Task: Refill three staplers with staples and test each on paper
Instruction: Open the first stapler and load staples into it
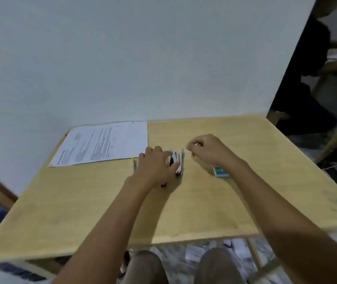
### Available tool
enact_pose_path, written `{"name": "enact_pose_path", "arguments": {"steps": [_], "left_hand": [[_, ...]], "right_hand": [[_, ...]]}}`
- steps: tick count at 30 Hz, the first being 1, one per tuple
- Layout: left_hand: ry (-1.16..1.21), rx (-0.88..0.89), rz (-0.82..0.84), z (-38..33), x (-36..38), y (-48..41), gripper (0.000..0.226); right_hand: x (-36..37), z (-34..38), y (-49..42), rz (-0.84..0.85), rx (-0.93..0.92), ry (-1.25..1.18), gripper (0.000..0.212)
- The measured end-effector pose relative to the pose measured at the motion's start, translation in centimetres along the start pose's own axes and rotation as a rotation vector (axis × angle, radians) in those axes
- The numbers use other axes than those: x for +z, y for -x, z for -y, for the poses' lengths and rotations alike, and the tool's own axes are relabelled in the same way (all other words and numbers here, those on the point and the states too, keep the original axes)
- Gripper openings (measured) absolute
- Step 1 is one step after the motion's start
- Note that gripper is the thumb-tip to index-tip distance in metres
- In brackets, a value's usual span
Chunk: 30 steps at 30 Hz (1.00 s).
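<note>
Near the middle of the wooden table, the staplers are kept side by side, probably so that each can be taken up in turn. A yellow-edged stapler is seen just left of the left hand, and a blue-edged stapler just right of it. Between them a white-and-black stapler is covered by that hand; the fingers are curled over it and the thumb is laid along its side, apparently to steady it on the table for loading. Whether its top is already swung open cannot be told through the blur.

The right hand is held above the table, just beyond the staplers, with its fingertips drawn together. A pale speck shows there, but whether a strip of staples is pinched cannot be told. A small staple box is left near that wrist, within easy reach for refills. A printed paper sheet is laid flat at the far left corner, well apart from the hands, seemingly reserved for the test.
</note>
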<state>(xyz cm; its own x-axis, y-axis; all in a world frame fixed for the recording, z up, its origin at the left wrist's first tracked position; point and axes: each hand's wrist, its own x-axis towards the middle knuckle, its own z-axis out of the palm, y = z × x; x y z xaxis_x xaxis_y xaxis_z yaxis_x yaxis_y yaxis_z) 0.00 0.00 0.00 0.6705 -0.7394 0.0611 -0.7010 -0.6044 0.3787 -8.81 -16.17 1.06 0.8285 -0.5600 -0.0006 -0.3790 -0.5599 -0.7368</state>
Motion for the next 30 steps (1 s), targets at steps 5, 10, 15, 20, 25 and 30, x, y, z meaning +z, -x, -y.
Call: {"name": "enact_pose_path", "arguments": {"steps": [5, 10, 15, 20, 25, 30], "left_hand": [[-0.026, -0.055, -0.082, -0.5, 2.4, 2.8, 0.041], [0.032, -0.059, -0.084, -0.4, 2.3, 2.8, 0.043], [0.083, -0.095, -0.076, -0.5, 2.6, 2.6, 0.047], [0.373, -0.086, -0.212, -1.3, 1.6, 2.9, 0.038], [0.704, 0.049, -0.203, -2.5, -0.1, 5.0, 0.018], [0.758, 0.017, -0.294, -3.7, -1.5, 6.7, 0.013]], "right_hand": [[3.0, 1.1, 1.6, 0.003, 0.166, 0.130, 0.036], [3.8, 1.9, 1.0, -0.077, 0.251, 0.188, 0.028], [3.9, 1.8, 1.6, -0.122, 0.219, 0.194, 0.026], [4.0, 1.2, 3.6, -0.223, 0.114, -0.276, 0.014], [3.5, 1.7, 7.2, -0.318, 0.008, -0.431, 0.011], [3.0, 2.4, 9.7, -0.379, -0.065, -0.475, 0.010]]}}
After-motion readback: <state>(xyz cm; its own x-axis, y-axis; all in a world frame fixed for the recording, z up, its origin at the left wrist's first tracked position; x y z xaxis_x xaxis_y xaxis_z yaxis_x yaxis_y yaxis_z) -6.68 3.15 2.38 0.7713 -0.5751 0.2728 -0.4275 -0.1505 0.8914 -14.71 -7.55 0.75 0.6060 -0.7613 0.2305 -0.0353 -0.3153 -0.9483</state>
